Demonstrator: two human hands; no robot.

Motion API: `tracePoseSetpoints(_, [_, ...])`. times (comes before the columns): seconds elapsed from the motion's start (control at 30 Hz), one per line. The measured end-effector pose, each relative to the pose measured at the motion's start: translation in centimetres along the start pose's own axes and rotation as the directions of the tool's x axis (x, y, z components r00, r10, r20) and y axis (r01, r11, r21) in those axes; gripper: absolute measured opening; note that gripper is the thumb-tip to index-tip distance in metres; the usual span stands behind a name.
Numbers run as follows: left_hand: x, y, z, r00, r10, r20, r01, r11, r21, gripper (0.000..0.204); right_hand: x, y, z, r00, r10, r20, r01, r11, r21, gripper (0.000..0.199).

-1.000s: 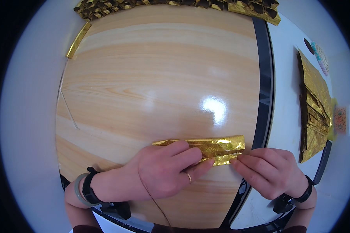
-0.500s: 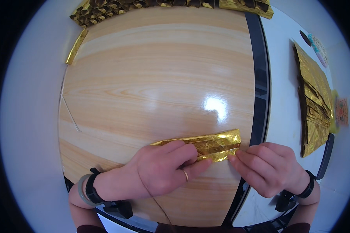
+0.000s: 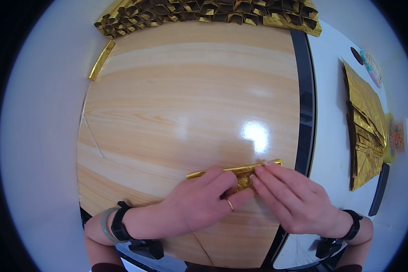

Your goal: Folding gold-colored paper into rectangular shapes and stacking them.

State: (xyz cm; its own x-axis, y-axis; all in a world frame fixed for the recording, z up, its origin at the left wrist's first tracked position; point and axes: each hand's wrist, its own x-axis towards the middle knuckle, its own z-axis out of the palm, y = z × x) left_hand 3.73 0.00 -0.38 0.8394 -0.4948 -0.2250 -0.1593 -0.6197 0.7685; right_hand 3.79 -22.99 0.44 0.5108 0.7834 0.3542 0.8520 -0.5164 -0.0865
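Observation:
A sheet of shiny gold foil paper (image 3: 244, 182), folded into a narrow strip with creases along it, lies at the near part of the wooden tabletop. My left hand (image 3: 208, 197) grips it with curled fingers; a ring is on one finger. From the right, my right hand (image 3: 297, 199) holds the strip, its fingertips close together along the upper edge near the right end. The hands cover much of the paper, and my thumbs are partly hidden. A thin cord (image 3: 199, 245) runs from beneath my left hand toward the near edge.
Rows of folded gold paper pieces (image 3: 208, 11) line the far edge. One narrow gold strip (image 3: 101, 60) lies at the left edge, above a thin pale stick or cord (image 3: 93, 136). Right of the dark table border (image 3: 306, 99), a stack of gold sheets (image 3: 367, 131) sits on a white surface near a tub (image 3: 398, 136).
My right hand has moved left and up from the strip's right end onto its upper edge. The paper looks narrower, its upper edge turned over. The whole view has shifted slightly.

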Motion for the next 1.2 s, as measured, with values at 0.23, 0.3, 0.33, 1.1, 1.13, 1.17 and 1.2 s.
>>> tracePoseSetpoints(0.23, [-0.7, -2.0, 1.0, 0.894, 0.448, -0.029, -0.387, 0.801, 0.457, 0.048, 0.3, -0.2, -0.3, 0.973, 0.01, 0.233, -0.013, 1.0, 0.014, 0.041])
tracePoseSetpoints(0.3, [-0.6, -1.7, 0.7, 0.898, 0.433, -0.08, -0.349, 0.81, 0.47, 0.057, 0.2, -0.2, -0.3, 0.971, 0.024, 0.239, -0.032, 0.999, 0.033, 0.043])
tracePoseSetpoints(0.33, [-0.3, -0.9, 0.1, 0.93, 0.366, -0.013, -0.298, 0.777, 0.554, 0.063, 0.1, -0.3, -0.2, 0.968, 0.06, 0.244, -0.073, 0.996, 0.045, 0.044])
tracePoseSetpoints(1.1, [-0.9, -1.4, -0.6, 0.986, 0.164, -0.019, -0.11, 0.737, 0.667, 0.085, 3.9, -3.7, 1.8, 0.908, 0.191, 0.372, -0.281, 0.937, 0.206, 0.112])
tracePoseSetpoints(1.13, [-0.9, -1.4, -0.7, 0.986, 0.165, -0.024, -0.106, 0.734, 0.671, 0.085, 3.8, -3.4, 1.8, 0.908, 0.192, 0.374, -0.282, 0.937, 0.205, 0.112])
tracePoseSetpoints(1.17, [-0.9, -1.4, -0.7, 0.986, 0.167, -0.028, -0.104, 0.731, 0.675, 0.086, 3.4, -2.9, 1.6, 0.906, 0.173, 0.386, -0.269, 0.941, 0.208, 0.111])
tracePoseSetpoints(1.2, [-1.0, -1.5, -0.8, 0.986, 0.164, -0.032, -0.1, 0.731, 0.675, 0.086, 3.0, -2.4, 1.6, 0.906, 0.148, 0.396, -0.249, 0.944, 0.215, 0.111])
